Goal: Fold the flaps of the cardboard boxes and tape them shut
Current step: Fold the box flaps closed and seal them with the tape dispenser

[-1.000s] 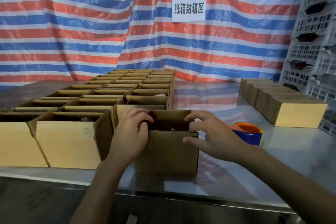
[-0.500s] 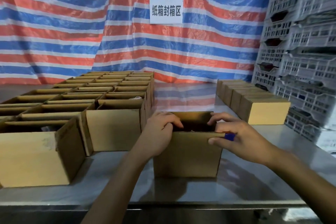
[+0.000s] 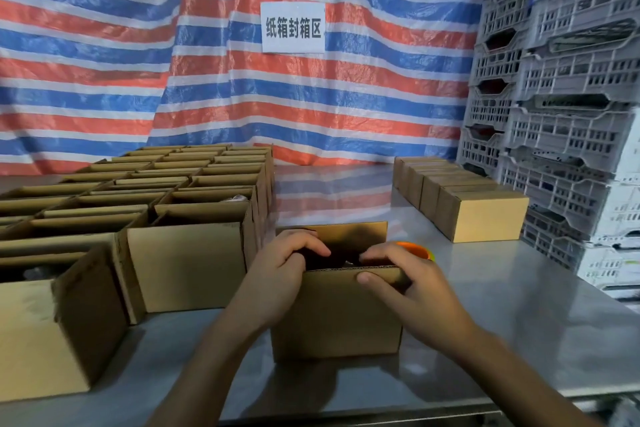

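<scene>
At nine to eleven o'clock from the middle of the steel table (image 3: 519, 322), rows of open cardboard boxes (image 3: 138, 191) stand packed side by side, flaps upright. Behind them hangs a red, white and blue striped tarp (image 3: 121, 45), with a white sign (image 3: 292, 27) at twelve o'clock.

Near the table's front edge stands the cardboard box (image 3: 336, 315) that both hands hold. Its top is open and its far flap is upright. The left hand (image 3: 277, 274) grips the box's left rim, fingers curled over it into the opening. The right hand (image 3: 412, 284) pinches the near flap at its right end, thumb on the outer face and fingers hooked over the edge.

Just behind that hand, at one o'clock, an orange round rim (image 3: 415, 250) peeks out. At two o'clock sits a row of closed boxes (image 3: 485, 218), and stacked grey plastic crates (image 3: 571, 114) rise towards three o'clock.
</scene>
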